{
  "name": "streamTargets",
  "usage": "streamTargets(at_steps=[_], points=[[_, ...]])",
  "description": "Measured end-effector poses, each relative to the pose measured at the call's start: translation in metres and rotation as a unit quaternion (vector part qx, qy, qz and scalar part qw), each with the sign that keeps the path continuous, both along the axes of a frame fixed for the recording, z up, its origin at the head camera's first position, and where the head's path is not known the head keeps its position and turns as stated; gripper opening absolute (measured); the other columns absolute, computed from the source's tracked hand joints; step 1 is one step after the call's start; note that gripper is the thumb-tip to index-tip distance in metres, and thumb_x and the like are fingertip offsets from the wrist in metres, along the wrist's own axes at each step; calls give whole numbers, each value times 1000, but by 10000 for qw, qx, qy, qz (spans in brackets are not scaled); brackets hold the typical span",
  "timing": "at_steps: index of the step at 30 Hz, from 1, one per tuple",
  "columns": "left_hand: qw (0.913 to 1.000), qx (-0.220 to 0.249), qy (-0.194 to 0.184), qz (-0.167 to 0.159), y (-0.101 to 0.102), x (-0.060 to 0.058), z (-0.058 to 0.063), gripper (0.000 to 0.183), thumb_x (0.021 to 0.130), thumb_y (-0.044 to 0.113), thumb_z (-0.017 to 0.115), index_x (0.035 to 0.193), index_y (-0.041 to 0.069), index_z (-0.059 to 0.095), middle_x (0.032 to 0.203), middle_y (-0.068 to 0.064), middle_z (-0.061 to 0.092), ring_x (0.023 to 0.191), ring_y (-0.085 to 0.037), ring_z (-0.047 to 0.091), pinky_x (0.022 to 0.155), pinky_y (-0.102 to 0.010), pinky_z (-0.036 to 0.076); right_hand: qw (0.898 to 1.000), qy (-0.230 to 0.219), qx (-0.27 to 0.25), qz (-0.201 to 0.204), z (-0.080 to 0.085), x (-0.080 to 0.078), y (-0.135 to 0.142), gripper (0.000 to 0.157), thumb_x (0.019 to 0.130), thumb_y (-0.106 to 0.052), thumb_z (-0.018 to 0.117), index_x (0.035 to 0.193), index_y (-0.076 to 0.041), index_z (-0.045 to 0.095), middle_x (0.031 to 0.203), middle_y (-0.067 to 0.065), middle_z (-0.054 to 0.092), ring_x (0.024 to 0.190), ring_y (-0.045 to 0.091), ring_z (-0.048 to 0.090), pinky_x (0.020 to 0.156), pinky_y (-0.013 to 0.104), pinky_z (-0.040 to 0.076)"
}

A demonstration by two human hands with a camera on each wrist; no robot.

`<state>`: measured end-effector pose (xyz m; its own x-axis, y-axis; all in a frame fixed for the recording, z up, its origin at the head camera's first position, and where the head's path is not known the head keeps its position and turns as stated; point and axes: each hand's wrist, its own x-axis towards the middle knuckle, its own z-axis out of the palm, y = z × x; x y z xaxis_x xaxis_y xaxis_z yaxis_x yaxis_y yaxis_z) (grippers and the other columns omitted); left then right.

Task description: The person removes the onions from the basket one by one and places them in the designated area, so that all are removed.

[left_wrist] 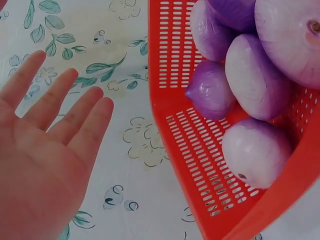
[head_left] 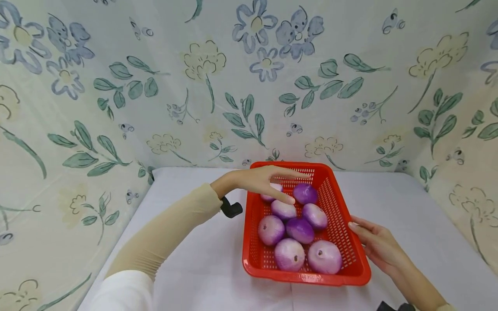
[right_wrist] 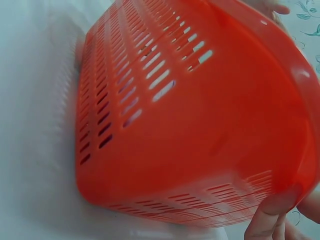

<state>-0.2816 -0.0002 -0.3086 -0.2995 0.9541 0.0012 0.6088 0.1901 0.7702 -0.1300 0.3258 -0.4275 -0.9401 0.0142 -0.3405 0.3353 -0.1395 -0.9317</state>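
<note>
A red plastic basket (head_left: 353,242) with slotted walls stands on the table with several purple onions inside, among them a pale round onion (head_left: 324,257) and a darker onion (head_left: 300,230). My left hand (head_left: 262,179) is over the far left part of the basket, fingers and thumb spread apart and nothing between them. In the left wrist view its straight fingers show beside the basket wall. At the basket's right side, my right hand (head_left: 381,244) grips the rim. The right wrist view shows the thumb (right_wrist: 276,206) against the rim, with other fingers partly hidden.
A white cloth (head_left: 194,255) covers the table under the basket. Behind and to both sides hangs a floral curtain (head_left: 249,86), close behind the basket's far edge. A black wrist mount (head_left: 231,208) sits under the left wrist.
</note>
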Motion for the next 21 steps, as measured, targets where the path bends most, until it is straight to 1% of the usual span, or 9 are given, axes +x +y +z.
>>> streamTargets(at_steps=[5, 8, 11, 12, 14, 16, 18, 19, 21], points=[[9992, -136, -105, -350, 19, 2, -9, 68, 86, 42, 76, 148, 32, 49, 142, 20, 50, 130, -1, 43, 106, -29, 41, 9999, 53, -92, -26, 0, -1, 0, 58, 101, -21, 60, 152, -3, 38, 104, -9, 70, 95, 11, 67, 85, 33, 57], [9983, -290, -43, -499, 31, 4, -15, 68, 85, 43, 77, 147, 32, 51, 137, 23, 53, 126, 3, 45, 105, -26, 41, 10000, 30, -88, -30, -1, -1, 0, 58, 101, -22, 61, 151, -4, 38, 104, -9, 70, 95, 11, 68, 84, 33, 57], [9970, -413, -5, -654, 45, 8, -21, 66, 86, 40, 78, 145, 29, 53, 135, 23, 54, 124, 6, 46, 106, -25, 40, 9999, 6, -86, -64, -2, -1, -1, 58, 101, -22, 61, 151, -4, 38, 104, -9, 70, 95, 10, 67, 84, 33, 57], [9963, -440, -45, -736, 49, 10, -23, 65, 86, 38, 78, 145, 27, 54, 135, 22, 54, 123, 6, 46, 106, -26, 41, 9999, 13, -83, -80, -2, -1, -1, 56, 101, -22, 61, 150, -5, 39, 104, -10, 70, 95, 10, 67, 84, 33, 57], [9949, -513, -186, -850, 58, 13, -27, 63, 87, 33, 79, 145, 23, 55, 134, 20, 55, 122, 5, 47, 105, -26, 42, 9998, 51, -105, -137, -2, 0, -1, 44, 101, -22, 61, 142, -12, 50, 104, -9, 70, 94, 10, 67, 84, 32, 57], [9933, -611, -310, -929, 66, 17, -31, 62, 86, 29, 80, 143, 19, 56, 134, 18, 57, 122, 4, 48, 104, -25, 43, 9996, 104, -150, -221, -2, 1, -2, 27, 101, -21, 61, 127, -21, 62, 103, -9, 70, 93, 10, 67, 83, 31, 57], [9911, -734, -474, -1004, 73, 20, -36, 61, 86, 25, 80, 142, 17, 57, 134, 16, 57, 124, 1, 49, 103, -24, 43, 9993, 155, -198, -280, -2, 1, -3, 14, 101, -21, 61, 111, -29, 67, 102, -9, 71, 93, 10, 67, 82, 31, 58], [9902, -782, -526, -1028, 76, 21, -38, 61, 86, 24, 81, 142, 16, 57, 135, 15, 58, 125, 1, 49, 103, -24, 43, 9991, 182, -228, -307, -2, 2, -4, 13, 101, -21, 61, 105, -31, 68, 101, -9, 71, 92, 10, 67, 82, 31, 58], [9885, -869, -576, -1094, 82, 24, -42, 61, 85, 22, 82, 141, 14, 58, 136, 13, 58, 126, 0, 50, 104, -22, 42, 9988, 215, -287, -343, -2, 2, -5, 14, 101, -21, 61, 101, -33, 68, 101, -8, 71, 92, 10, 68, 82, 31, 58]])
